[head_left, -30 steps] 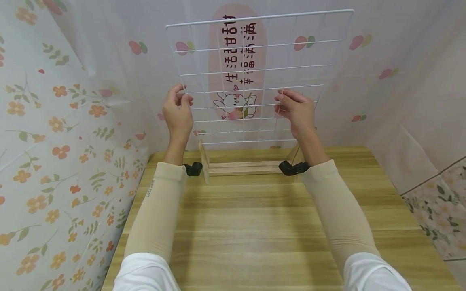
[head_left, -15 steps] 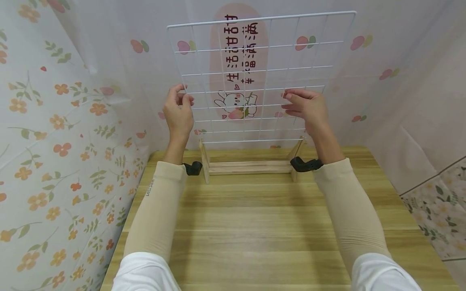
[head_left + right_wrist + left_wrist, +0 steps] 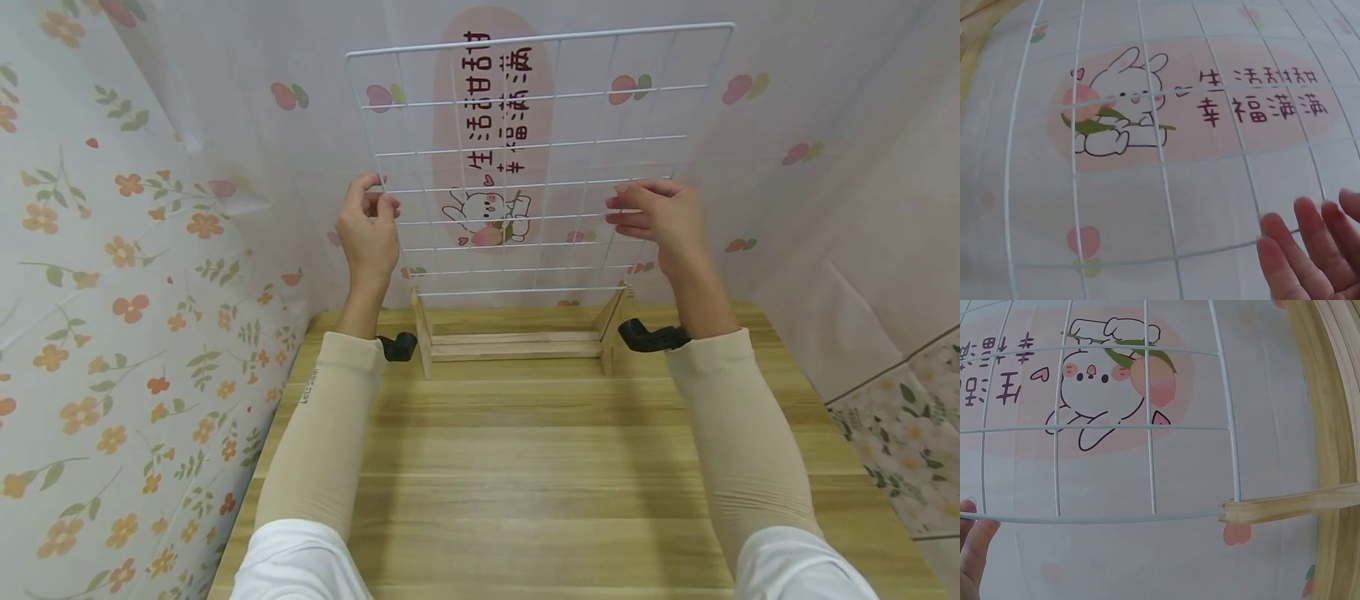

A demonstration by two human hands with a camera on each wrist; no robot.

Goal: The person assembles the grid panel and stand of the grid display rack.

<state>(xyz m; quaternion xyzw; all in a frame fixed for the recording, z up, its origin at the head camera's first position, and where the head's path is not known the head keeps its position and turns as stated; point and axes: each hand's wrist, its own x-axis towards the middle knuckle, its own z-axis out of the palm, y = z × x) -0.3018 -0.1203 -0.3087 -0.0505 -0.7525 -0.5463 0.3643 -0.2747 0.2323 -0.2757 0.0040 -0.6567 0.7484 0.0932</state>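
The grid [image 3: 551, 145] looks seated on the stand [image 3: 517, 340] — only release seems left. Left hand [image 3: 370, 233] pinches its edge; right hand [image 3: 667, 217] grips nothing, fingers loosely spread.

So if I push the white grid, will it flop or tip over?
The white grid is probably stiff: it looks flat and unbent. It might tip if pushed up high, rising tall above the low wooden stand. Likely light: it's thin and mostly gaps.
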